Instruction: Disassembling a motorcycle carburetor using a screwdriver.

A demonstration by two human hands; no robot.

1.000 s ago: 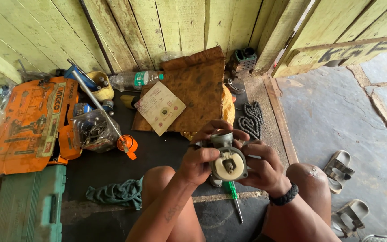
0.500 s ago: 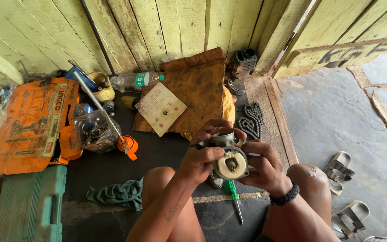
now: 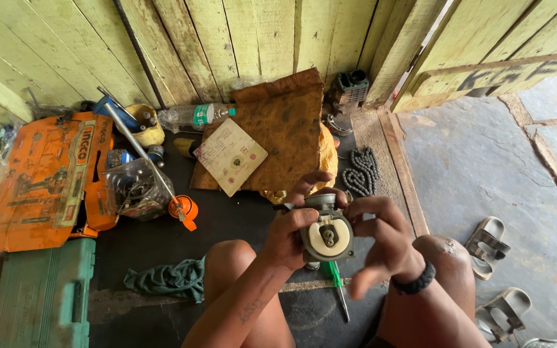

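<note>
1. The person sat on the floor [image 3: 227, 225] with knees up and held a small grey metal engine part [image 3: 325, 233] just above the lap, between the knees. Its round cream face pointed up at the camera.
2. The left hand [image 3: 289, 240] had a closed grip round the part's left side, thumb across the front edge. The right hand [image 3: 381, 241] touched its right side and top with fingertips only, the lower fingers spread loose, so that grip was half open.
3. Judging by this, the work was at the handling or checking stage: the part was out and in hand, and a green-handled screwdriver [image 3: 336, 287] lay unused on the floor beneath it.
4. An orange cardboard tool box [image 3: 40, 180], flattened and printed with a drill picture, lay at far left.
5. A green plastic case [image 3: 43, 296] sat below it.
6. A square cream card [image 3: 230, 156] with a small round emblem rested on brown cardboard [image 3: 291, 129].
7. A clear bottle [image 3: 195, 117] with a green label lay against the wooden wall [image 3: 259, 38].
</note>
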